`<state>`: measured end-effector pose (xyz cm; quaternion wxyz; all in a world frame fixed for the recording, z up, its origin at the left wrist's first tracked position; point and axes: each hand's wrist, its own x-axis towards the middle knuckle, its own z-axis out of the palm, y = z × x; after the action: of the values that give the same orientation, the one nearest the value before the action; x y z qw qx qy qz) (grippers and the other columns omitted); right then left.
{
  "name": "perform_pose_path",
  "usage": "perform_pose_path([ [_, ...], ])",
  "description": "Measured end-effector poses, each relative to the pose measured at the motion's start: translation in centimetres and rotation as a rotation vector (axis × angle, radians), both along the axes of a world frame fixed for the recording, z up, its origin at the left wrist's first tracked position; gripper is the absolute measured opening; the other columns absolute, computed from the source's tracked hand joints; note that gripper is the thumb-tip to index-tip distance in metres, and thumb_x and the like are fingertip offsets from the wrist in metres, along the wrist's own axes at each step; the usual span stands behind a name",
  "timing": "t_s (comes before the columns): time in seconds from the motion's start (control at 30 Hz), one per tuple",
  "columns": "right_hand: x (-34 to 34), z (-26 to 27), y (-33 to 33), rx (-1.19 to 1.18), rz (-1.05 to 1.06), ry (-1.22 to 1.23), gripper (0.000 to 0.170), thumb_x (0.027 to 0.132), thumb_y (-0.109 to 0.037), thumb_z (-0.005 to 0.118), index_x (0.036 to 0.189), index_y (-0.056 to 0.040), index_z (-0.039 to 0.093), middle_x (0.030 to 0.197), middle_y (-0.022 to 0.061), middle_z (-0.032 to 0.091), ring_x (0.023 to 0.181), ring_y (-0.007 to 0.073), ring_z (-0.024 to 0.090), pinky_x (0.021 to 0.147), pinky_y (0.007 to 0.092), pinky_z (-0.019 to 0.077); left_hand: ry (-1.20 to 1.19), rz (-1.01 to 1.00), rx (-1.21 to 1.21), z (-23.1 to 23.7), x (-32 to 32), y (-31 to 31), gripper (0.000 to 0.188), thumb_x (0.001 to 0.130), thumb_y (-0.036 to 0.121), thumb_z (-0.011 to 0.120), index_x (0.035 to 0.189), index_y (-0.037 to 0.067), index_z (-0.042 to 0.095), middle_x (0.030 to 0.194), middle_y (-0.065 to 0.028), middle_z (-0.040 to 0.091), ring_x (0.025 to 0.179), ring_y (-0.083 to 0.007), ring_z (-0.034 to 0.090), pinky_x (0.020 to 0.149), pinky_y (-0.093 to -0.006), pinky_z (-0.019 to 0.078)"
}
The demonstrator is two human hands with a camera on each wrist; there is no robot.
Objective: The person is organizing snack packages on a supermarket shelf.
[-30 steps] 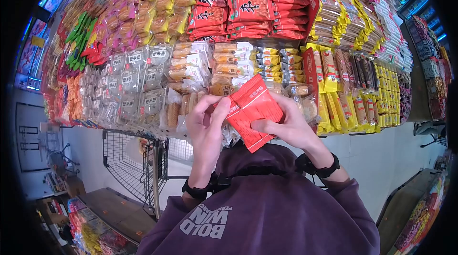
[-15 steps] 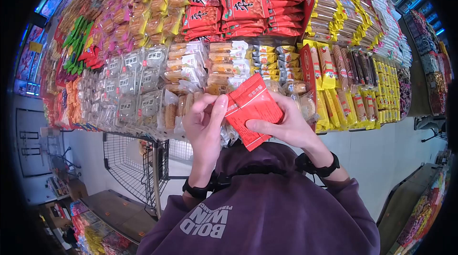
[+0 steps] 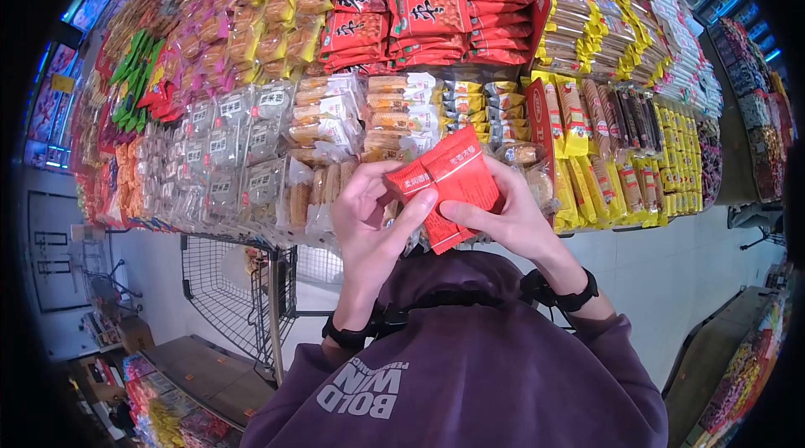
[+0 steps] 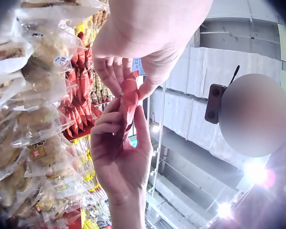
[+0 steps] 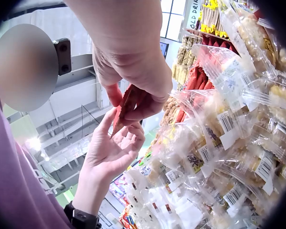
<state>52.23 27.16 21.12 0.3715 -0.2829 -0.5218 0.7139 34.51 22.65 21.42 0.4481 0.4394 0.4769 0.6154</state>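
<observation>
A red printed packet is held tilted between both hands, above the near edge of the snack display. The left hand pinches its left end, thumb on the printed face and fingers behind. The right hand grips its right side, thumb also on the face. In the left wrist view the packet appears edge-on between the left hand and the right hand. The right wrist view shows the packet between the right hand and the left hand.
Wrapped snacks fill the display beyond the hands: clear bags, red packs and yellow packs. A red divider stands right of the hands. A wire cart is at the lower left, beside a dark bench.
The left thumb has moved right and down across the packet's face. The packet has turned slightly and its lower corner sits higher. The display shifted a little left in view early on.
</observation>
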Motion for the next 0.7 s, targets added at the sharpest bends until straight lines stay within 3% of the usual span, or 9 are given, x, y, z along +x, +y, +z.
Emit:
perform_pose_path([
  [0.17,0.3,0.6,0.6,0.170,-0.057,-0.162,0.040,0.086,-0.014,0.075,0.121,0.0002,0.060,0.098,0.0060,0.070,0.084,0.0090,0.065,0.074,0.0285,0.0543,0.039,0.033,-0.007,0.0,0.1,0.1,0.039,0.081,-0.002,0.076,0.114,-0.003,0.055,0.098,-0.0086,0.069,0.085,-0.0093,0.063,0.077,-0.0238,0.0501],
  [0.27,1.3,2.9,2.1,0.480,-0.007,-0.392,0.039,0.084,-0.017,0.075,0.115,0.0007,0.062,0.082,0.0101,0.071,0.069,0.0134,0.067,0.065,0.0304,0.0535,0.016,0.062,0.041,-0.4,0.1,-0.1,0.039,0.082,-0.002,0.076,0.114,-0.003,0.054,0.095,-0.0072,0.067,0.083,-0.0098,0.063,0.076,-0.0238,0.0501],
  [0.3,1.3,3.7,2.7,0.683,-0.056,-0.423,0.039,0.082,-0.020,0.075,0.111,0.0013,0.061,0.072,0.0148,0.067,0.061,0.0236,0.067,0.061,0.0336,0.0528,0.025,0.072,0.059,-0.5,0.0,-0.2,0.038,0.083,-0.001,0.075,0.115,-0.002,0.054,0.094,-0.0070,0.067,0.083,-0.0101,0.063,0.076,-0.0238,0.0502],
  [0.43,0.5,9.1,4.5,1.040,-0.007,-0.585,0.035,0.082,-0.015,0.071,0.108,0.0006,0.055,0.074,0.0171,0.063,0.065,0.0372,0.063,0.058,0.0418,0.0503,-0.061,0.081,0.014,-0.6,-0.3,-0.7,0.028,0.089,0.002,0.069,0.113,-0.002,0.055,0.093,-0.0071,0.065,0.081,-0.0107,0.063,0.073,-0.0241,0.0504],
  [0.53,-1.9,10.0,7.6,1.442,-0.081,-0.569,0.033,0.080,-0.013,0.070,0.106,-0.0001,0.053,0.072,0.0167,0.061,0.064,0.0382,0.061,0.056,0.0451,0.0485,-0.056,0.069,0.017,-1.0,-0.5,-1.2,0.017,0.094,0.004,0.064,0.109,-0.001,0.057,0.092,-0.0078,0.066,0.079,-0.0113,0.064,0.072,-0.0243,0.0506],
  [0.7,-7.6,8.8,14.6,1.650,-0.182,-0.839,0.028,0.079,-0.009,0.064,0.104,-0.0009,0.053,0.073,0.0159,0.063,0.065,0.0351,0.064,0.055,0.0444,0.0507,-0.016,0.083,0.000,-0.8,-0.9,-2.1,0.010,0.095,0.005,0.061,0.103,-0.001,0.060,0.090,-0.0087,0.067,0.076,-0.0122,0.065,0.071,-0.0246,0.0511],
])
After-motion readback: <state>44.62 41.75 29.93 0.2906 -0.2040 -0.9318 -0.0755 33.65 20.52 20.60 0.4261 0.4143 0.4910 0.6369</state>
